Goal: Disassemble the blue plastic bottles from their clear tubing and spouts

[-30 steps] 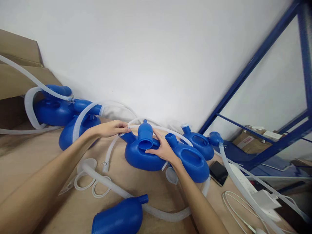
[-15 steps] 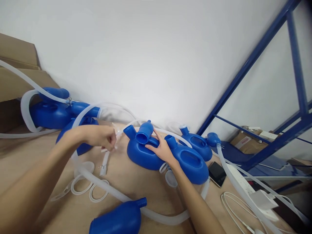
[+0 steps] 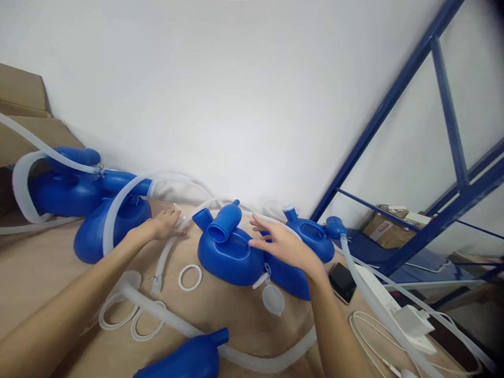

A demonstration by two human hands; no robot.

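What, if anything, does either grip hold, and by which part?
Right grip: nothing held, open near the jug. Left grip, by the hose: cannot be told.

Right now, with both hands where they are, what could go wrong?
The blue spout piece lies on its side across the blue bottle, gripped by neither hand, so a nudge from the right hand could roll it off. The corrugated hose runs out of sight behind the right forearm and might be dragged if that arm sweeps sideways. The loose white ring on the table could get knocked away.
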